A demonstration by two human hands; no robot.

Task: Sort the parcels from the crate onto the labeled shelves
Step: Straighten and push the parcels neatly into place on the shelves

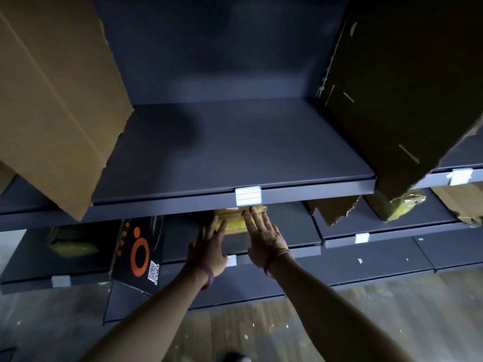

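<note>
Trouble could come if the flat yellow-brown wrapped parcel (233, 222) catches under the dark grey metal shelf (235, 163) above it and slides back out.
Left hand (209, 246) and right hand (264, 239) are spread open, fingers flat on the parcel's front, pushing, not gripping; it sits deep on the lower dark shelf (292, 226).

You see matt dark metal on the shelf (235, 152), torn rough cardboard at nine o'clock (52, 100), and a glossy yellow plastic-wrapped parcel (232, 220).

black box (138, 254) with orange circle logo, QR sticker, "28CM" below it, shelf label (248, 195) blank
</note>
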